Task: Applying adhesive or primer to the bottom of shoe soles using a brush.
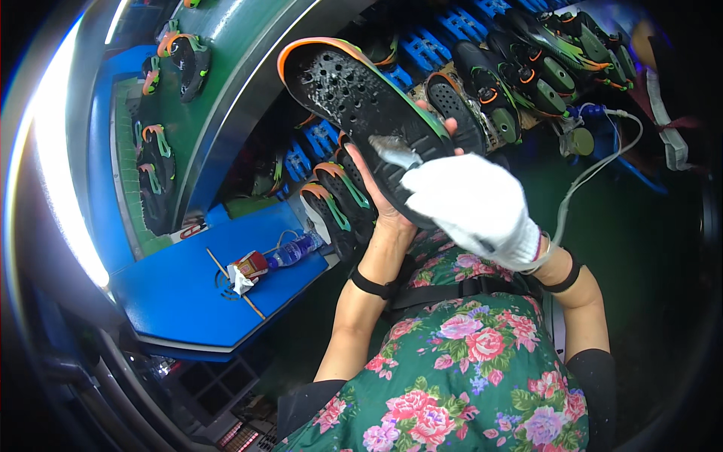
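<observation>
A black shoe sole [331, 87] with an orange and green rim is held up in front of me, its hollow inner side showing. My bare left hand [385, 197] grips it from below, fingertips showing past its right edge. Wet, whitish streaks cover the perforated toe part of the sole. In my white-gloved right hand [471, 203] is a small brush [392, 151], its bristles against the middle of the sole. The glove hides the brush's handle. Both hands are closed on what they hold.
On the blue table [181, 301] at left lie a plastic bottle [297, 250], a red container [251, 264] and a thin stick [220, 264]. More soles [343, 188] and black shoes [486, 87] stand on blue racks beyond. A green conveyor [233, 53] carries shoe parts. A pale cord [595, 177] hangs at right.
</observation>
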Tool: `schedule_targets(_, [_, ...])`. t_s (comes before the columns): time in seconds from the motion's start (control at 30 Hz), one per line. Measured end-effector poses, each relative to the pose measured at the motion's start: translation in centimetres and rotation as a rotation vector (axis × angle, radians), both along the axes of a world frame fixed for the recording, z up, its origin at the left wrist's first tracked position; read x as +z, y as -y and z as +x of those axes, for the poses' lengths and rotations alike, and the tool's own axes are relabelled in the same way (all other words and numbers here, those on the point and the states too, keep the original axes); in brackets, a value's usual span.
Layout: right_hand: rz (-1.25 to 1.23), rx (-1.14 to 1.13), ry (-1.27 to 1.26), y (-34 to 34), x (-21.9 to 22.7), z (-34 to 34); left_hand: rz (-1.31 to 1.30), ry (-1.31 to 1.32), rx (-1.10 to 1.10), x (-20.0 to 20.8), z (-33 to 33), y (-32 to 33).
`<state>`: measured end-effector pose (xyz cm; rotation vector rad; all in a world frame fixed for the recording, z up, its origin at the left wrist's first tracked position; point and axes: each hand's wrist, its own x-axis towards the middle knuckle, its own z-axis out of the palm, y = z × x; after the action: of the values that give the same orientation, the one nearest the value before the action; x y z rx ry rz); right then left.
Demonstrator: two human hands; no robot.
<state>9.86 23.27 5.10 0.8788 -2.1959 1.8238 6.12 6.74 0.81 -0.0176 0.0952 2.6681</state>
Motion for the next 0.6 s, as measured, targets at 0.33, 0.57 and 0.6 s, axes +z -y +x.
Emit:
schedule_targets(0.33, [0.046,0.030,-0.213,0.0,0.7,-0.3,0.026,-0.115,-0.091,-0.6,-0.9,1.2])
schedule_targets(0.57, [-0.067,-0.014,-0.058,-0.4,0.6,-1.0,-0.031,-0.014,0.065,-0.4,-0.8,1.5])
schedule_targets(0.6, [0.044,0.034,-0.182,-0.4,0.4,-0.9,-0.054,-0.055,0.061,-0.3,-0.7,1.5])
